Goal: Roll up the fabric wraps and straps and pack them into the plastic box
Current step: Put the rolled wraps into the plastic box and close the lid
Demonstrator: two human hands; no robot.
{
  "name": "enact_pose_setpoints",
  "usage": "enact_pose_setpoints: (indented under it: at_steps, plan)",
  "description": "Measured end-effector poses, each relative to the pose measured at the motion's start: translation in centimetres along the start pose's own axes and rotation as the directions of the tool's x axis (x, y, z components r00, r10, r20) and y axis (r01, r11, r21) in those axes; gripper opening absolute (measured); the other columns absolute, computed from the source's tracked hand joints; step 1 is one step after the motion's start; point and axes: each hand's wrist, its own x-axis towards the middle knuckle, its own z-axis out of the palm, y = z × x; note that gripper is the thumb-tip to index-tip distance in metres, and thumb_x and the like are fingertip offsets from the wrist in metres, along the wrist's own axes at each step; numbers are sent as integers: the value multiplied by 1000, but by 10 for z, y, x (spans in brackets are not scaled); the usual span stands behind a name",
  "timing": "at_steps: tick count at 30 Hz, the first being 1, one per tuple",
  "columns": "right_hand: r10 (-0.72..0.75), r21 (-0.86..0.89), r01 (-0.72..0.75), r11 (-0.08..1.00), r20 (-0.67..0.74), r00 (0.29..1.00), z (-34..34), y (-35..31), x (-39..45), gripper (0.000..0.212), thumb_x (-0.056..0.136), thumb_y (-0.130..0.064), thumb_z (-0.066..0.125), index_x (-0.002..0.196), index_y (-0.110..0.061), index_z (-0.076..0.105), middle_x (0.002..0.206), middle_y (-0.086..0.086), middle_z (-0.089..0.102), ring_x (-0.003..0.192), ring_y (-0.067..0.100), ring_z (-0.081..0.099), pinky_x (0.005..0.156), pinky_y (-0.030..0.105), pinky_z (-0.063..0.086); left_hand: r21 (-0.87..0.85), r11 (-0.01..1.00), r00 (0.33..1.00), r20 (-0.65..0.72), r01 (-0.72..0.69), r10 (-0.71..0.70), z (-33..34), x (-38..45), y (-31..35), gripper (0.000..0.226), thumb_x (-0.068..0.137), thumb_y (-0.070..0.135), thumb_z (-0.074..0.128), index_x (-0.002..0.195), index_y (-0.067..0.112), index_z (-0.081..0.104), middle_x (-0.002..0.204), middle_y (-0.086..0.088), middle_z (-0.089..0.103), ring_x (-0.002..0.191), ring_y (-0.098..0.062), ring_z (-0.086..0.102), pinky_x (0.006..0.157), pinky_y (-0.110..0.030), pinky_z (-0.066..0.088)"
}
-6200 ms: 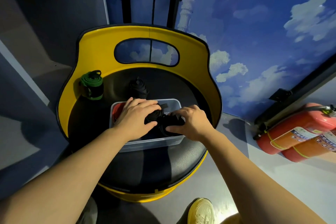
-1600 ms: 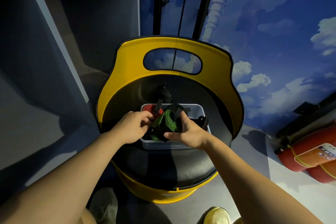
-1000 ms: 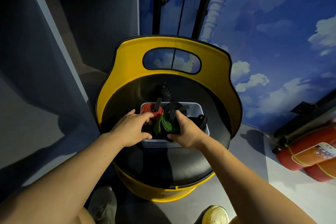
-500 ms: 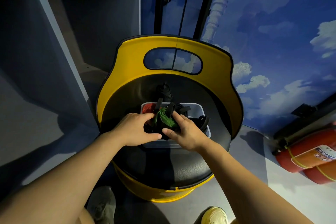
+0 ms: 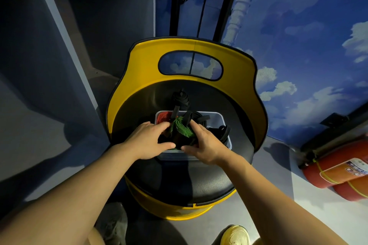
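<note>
Yellow seat (image 5: 139, 59): the biggest thing here. It has a tall yellow back and a black round cushion. Everything else is told from this seat.
Fire extinguishers (image 5: 336, 173): two red ones lie on the floor, well off to the right of the seat. They have labels, but the writing is too small and blurry to read.
Plastic box (image 5: 221, 119): a clear box that sits on the middle of the seat cushion. It looks nearly full.
Left hand (image 5: 147, 143): over the near left part of the box on the seat. Its fingers curl round the green roll.
Right hand (image 5: 205, 145): over the near right part of the box. Its fingers and thumb grip the green roll too.
Green roll (image 5: 182, 127): a rolled green and black wrap, held between both hands and being pushed down into the box.
Black straps (image 5: 223, 133): already in the box, on the right side, some sticking up over the rim.
Red roll (image 5: 163, 118): already in the box, in the far left corner.
Black roll (image 5: 180, 99): stands on the seat cushion just behind the box. It is not packed yet.
How far along: I think it is almost done. The green roll needs to settle in, then the black roll goes in last.
</note>
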Motion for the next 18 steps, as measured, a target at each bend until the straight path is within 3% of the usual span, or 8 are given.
enact_pose_setpoints:
  at_steps: [6, 9, 12, 15, 18]
  plan:
    - [-22, -64, 21, 998, -12, 1000, 1, -3, -2, 92, 86, -19, 78, 160, -25, 21, 144, 7, 47, 130, 21, 49, 105, 14, 31, 49, 999, 1000, 26, 5, -6, 1, 3, 0, 78, 88, 53, 70, 151, 27, 34, 143, -1, 57, 138, -31, 44, 117, -44, 33]
    - [-55, -37, 54, 998, -25, 998, -3, -3, -2, 89, 79, -4, 79, 155, -20, 35, 136, -4, 49, 123, 3, 47, 101, 1, 26, 48, 998, 999, 17, -30, 29, 2, 2, 1, 68, 89, 49, 71, 146, 26, 43, 141, -1, 59, 138, -27, 45, 125, -42, 18]
    - [19, 91, -16, 996, -29, 999, -7, -3, -2, 81, 73, 8, 71, 146, -18, 49, 122, -7, 60, 109, -6, 53, 92, 0, 35, 31, 998, 999, 7, -47, 46, 4, 1, -1, 70, 89, 45, 70, 150, 25, 40, 145, 0, 56, 138, -21, 47, 126, -42, 14]
    - [16, 66, -14, 998, -26, 1000, -3, -3, -3, 77, 72, -3, 67, 145, -17, 51, 126, 0, 63, 114, 6, 58, 95, 3, 36, 31, 999, 999, 28, -30, 29, 0, 1, 1, 77, 91, 43, 68, 156, 23, 32, 150, -2, 51, 141, -23, 42, 125, -39, 16]
    - [20, 4, -19, 1000, -21, 1000, 2, -3, -2, 77, 69, -18, 58, 146, -18, 50, 128, 6, 60, 116, 16, 57, 93, 1, 32, -13, 1000, 997, 71, -10, 11, -5, -1, 1, 77, 90, 41, 67, 157, 28, 31, 149, 0, 50, 140, -23, 40, 115, -36, 33]
